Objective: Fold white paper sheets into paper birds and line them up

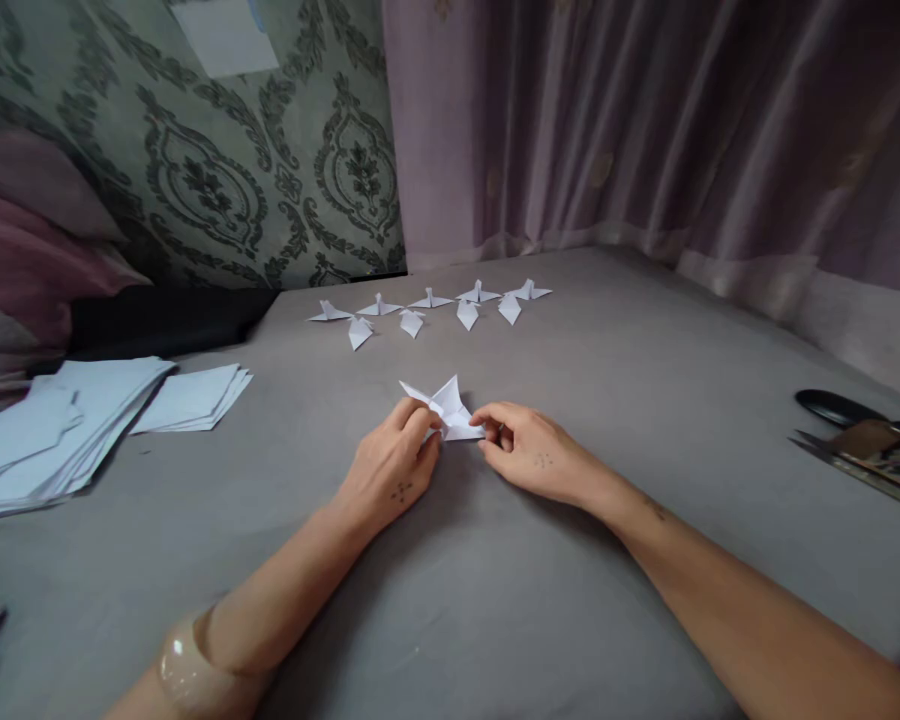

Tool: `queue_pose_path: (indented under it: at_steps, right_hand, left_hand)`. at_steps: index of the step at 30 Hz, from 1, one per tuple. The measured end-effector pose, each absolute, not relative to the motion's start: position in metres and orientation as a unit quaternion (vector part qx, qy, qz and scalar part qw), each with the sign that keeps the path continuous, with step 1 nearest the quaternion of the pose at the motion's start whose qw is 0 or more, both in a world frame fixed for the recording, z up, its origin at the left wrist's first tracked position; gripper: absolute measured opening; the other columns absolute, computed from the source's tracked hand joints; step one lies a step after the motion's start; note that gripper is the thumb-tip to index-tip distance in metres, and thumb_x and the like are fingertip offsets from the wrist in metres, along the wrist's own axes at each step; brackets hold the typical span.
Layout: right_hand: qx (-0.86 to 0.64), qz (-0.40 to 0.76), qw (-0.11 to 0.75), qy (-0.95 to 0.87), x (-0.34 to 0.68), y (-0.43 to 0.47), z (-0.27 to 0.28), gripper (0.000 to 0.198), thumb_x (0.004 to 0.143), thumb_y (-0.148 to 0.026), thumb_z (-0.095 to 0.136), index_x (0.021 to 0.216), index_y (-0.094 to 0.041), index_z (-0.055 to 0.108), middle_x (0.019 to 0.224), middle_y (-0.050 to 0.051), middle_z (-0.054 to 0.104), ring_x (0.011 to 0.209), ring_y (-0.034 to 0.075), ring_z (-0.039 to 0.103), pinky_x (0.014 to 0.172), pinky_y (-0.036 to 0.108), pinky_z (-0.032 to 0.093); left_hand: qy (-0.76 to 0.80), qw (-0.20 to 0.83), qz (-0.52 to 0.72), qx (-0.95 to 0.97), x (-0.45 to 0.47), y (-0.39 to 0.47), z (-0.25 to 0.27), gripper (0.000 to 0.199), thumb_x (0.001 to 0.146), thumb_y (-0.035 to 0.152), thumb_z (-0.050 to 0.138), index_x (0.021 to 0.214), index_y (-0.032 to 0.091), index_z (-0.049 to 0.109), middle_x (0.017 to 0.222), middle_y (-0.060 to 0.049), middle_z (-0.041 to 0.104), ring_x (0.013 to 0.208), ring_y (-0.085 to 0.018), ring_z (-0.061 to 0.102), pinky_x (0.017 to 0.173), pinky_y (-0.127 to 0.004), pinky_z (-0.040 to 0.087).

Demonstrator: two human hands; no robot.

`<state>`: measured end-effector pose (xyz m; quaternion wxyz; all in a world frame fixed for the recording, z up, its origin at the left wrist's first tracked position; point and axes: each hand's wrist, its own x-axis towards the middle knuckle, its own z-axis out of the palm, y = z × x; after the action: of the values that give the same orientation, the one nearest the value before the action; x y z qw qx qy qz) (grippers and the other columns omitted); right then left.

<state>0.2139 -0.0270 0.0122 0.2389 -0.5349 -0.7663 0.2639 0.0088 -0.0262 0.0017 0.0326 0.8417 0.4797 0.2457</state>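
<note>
A partly folded piece of white paper (454,405) is between my two hands, with pointed flaps standing up from it. My left hand (399,450) grips its left side, fingers curled and thumb pressed against the near edge. At its right corner, my right hand (529,448) pinches the paper between thumb and fingertips. Beyond it, several small folded paper birds (430,298) stand in a row on the grey cloth surface (450,600), and in front of them lie several pointed folded paper pieces (468,315).
On the left lie a stack of large white sheets (67,440) and a smaller pile of cut sheets (191,400). Scissors (862,465) and a dark oval object (836,407) rest at the far right. A patterned wall (217,180) and purple curtain (570,130) border the back.
</note>
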Motion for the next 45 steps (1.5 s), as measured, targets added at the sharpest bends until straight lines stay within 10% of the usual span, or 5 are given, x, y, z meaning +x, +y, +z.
queue_pose_path:
  at_steps: [7,20,31,36,45]
  right_hand:
    - [-0.535,0.161,0.257,-0.789,0.206,-0.034,0.009,0.025,0.085,-0.024,0.052,0.108,-0.025,0.062,0.098,0.003,0.06,0.073,0.013,0.058,0.069,0.026,0.043]
    - [-0.521,0.253,0.326,-0.748,0.2,-0.024,0.007,0.019,0.087,-0.027,0.048,0.099,-0.022,0.061,0.085,0.001,0.067,0.072,0.013,0.059,0.07,0.027,0.044]
    - [-0.489,0.341,0.361,-0.717,0.201,-0.022,0.008,0.041,0.074,-0.033,0.067,0.113,-0.023,0.057,0.104,0.005,0.065,0.082,0.016,0.059,0.071,0.028,0.048]
    - [-0.461,0.312,0.409,-0.723,0.202,-0.028,0.02,0.028,0.077,-0.028,0.065,0.104,-0.022,0.061,0.101,0.004,0.065,0.082,0.015,0.057,0.076,0.03,0.047]
    - [-0.435,0.228,0.46,-0.74,0.201,-0.034,0.029,0.017,0.081,-0.033,0.063,0.093,-0.021,0.066,0.099,0.005,0.061,0.09,0.018,0.056,0.078,0.03,0.045]
  left_hand:
    - [0.48,-0.019,0.292,0.827,0.0,-0.016,-0.002,0.036,0.075,0.007,0.047,0.109,0.019,0.047,0.112,-0.01,0.055,0.105,-0.025,0.052,0.089,-0.041,0.045]
    - [0.463,-0.005,0.269,0.845,-0.007,-0.011,-0.004,0.019,0.091,0.025,0.045,0.103,0.023,0.06,0.104,-0.006,0.066,0.1,-0.022,0.057,0.086,-0.037,0.043]
    - [0.519,0.286,0.41,0.694,-0.004,-0.003,0.006,0.013,0.078,0.026,0.057,0.084,0.021,0.067,0.089,-0.004,0.069,0.089,-0.021,0.06,0.084,-0.032,0.042]
    - [0.504,0.506,0.509,0.48,0.004,-0.021,0.021,0.046,0.071,0.036,0.069,0.11,0.016,0.055,0.079,-0.002,0.068,0.07,-0.015,0.061,0.065,-0.024,0.042]
    - [0.493,0.584,0.512,0.393,0.015,-0.043,0.039,0.057,0.067,0.033,0.074,0.116,0.015,0.052,0.078,-0.004,0.069,0.069,-0.014,0.062,0.064,-0.023,0.044]
